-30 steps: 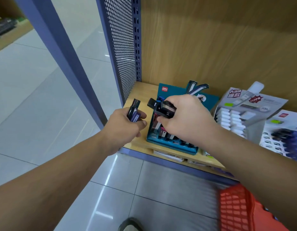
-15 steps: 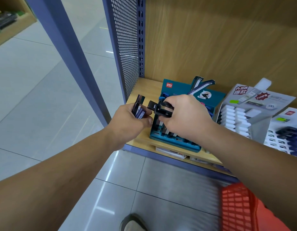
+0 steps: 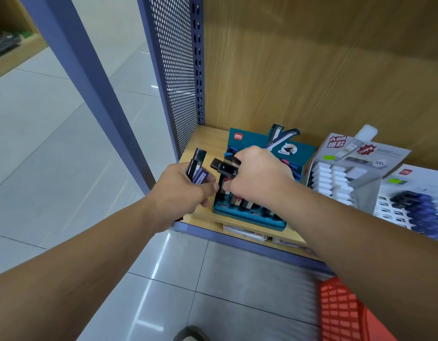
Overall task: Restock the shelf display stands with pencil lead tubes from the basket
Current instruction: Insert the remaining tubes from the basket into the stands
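Midway through the restock, I have stock in both hands at the near left corner of the wooden shelf [image 3: 208, 141]. My left hand [image 3: 181, 193] is curled round a small bundle of purple tubes [image 3: 197, 169], slim flat-sided plastic cases with glossy black caps that stand up past the thumb. My right hand [image 3: 258, 179] pinches a clutch of black tubes [image 3: 222, 166] that juts out sideways from the fingers, stopping just short of the left bundle.

Directly under the right fingers sits the teal display stand [image 3: 250, 219], a stepped tray of small rectangular slots. Several front slots look dark and unfilled, though I cannot tell how many.

Further out from the right knuckles stand a grey display stand [image 3: 336, 179] packed with white caps and, beyond it, a white display stand [image 3: 414, 207] with navy ones. The red basket [image 3: 341, 313], an open plastic lattice, lies well behind the fingers, under my right forearm.

By my reading, the step in hand is sorting tubes between the hands before slotting. The next move calls for thinning the right grip to a single tube, turning it cap up and lowering it straight into a free slot. The smooth cases could slip as the pinch loosens.
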